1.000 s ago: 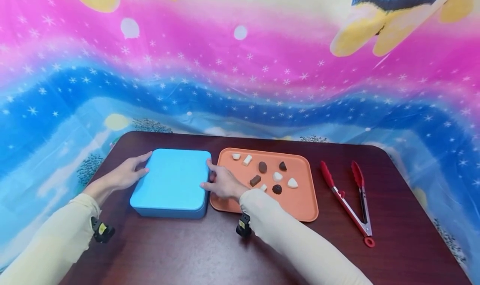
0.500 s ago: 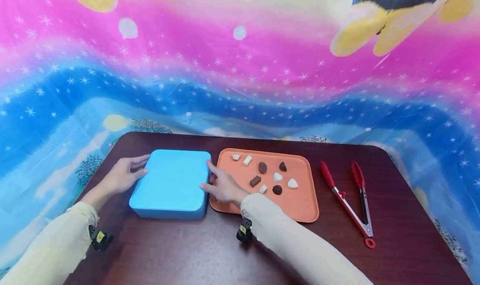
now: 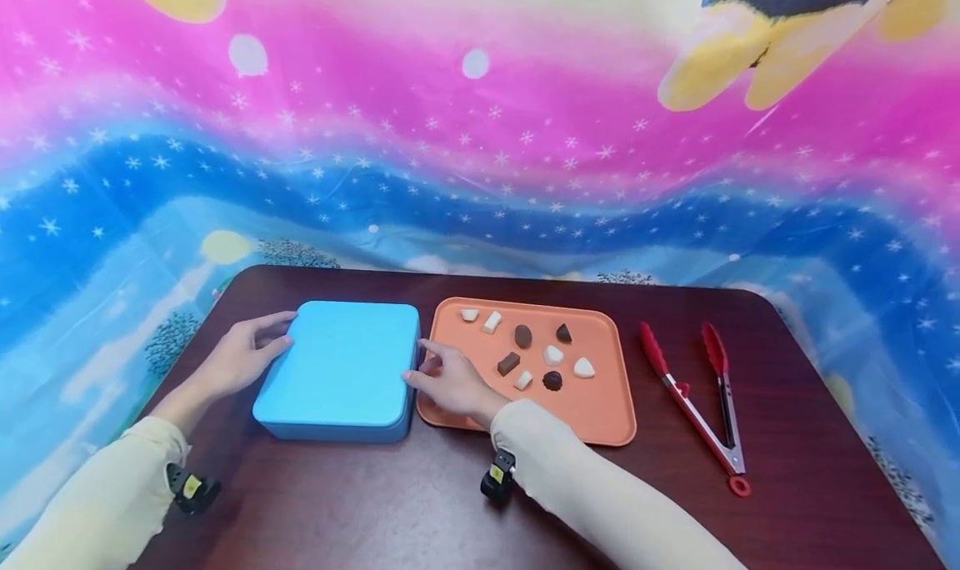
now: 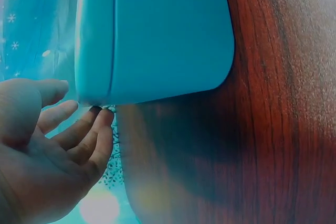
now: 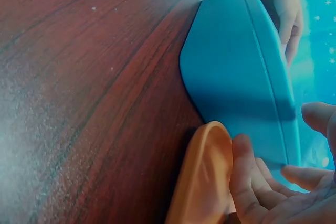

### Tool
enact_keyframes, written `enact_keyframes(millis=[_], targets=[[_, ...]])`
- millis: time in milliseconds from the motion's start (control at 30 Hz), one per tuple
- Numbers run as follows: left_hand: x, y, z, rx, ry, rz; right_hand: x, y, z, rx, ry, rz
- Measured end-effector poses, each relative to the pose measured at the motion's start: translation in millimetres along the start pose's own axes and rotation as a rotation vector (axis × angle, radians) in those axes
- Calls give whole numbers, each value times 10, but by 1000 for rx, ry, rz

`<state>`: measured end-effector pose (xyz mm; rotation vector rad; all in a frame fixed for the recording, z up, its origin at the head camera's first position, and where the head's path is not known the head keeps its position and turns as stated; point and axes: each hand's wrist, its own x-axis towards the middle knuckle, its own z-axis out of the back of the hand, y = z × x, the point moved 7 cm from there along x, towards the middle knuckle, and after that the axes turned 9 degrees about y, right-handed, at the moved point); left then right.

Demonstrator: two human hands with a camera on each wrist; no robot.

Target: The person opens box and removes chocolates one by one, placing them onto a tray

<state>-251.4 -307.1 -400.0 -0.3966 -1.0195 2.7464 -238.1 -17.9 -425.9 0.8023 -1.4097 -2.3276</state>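
Observation:
A light-blue lidded box sits on the table with its lid on. My left hand is at its left side, fingers loosely spread; in the left wrist view the fingertips are right at the box's edge. My right hand is at the opposite side, its thumb and forefinger near the lid's rim and nothing gripped. The right wrist view shows the other fingers between the box and an orange tray. On that tray lie several small brown and white chocolate-like pieces.
Red-tipped tongs lie spread on the table right of the tray. The dark wooden table has rounded far corners, and a colourful printed cloth hangs behind it. My right forearm passes over the tray's near edge.
My right hand has drawn slightly back from the lid's right edge, fingertips lower. The left hand has shifted a little left and down. The head view has turned slightly; the lid stays on.

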Motion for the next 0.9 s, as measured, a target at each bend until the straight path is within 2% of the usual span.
enact_keyframes(millis=[233,333,500,700,900], targets=[[-49,9,24,4,-14,-12,-100,-16,7,46,25,42],[-77,12,51,18,-23,-4,-166,-3,39,16,7,73],[-135,-12,142,26,-63,-9,-278,29,125,-96,-48,92],[-216,-124,247,22,-126,-71,-380,41,231,-199,-107,129],[-263,-302,280,2,-180,-126,-475,-18,353,-213,-146,115]])
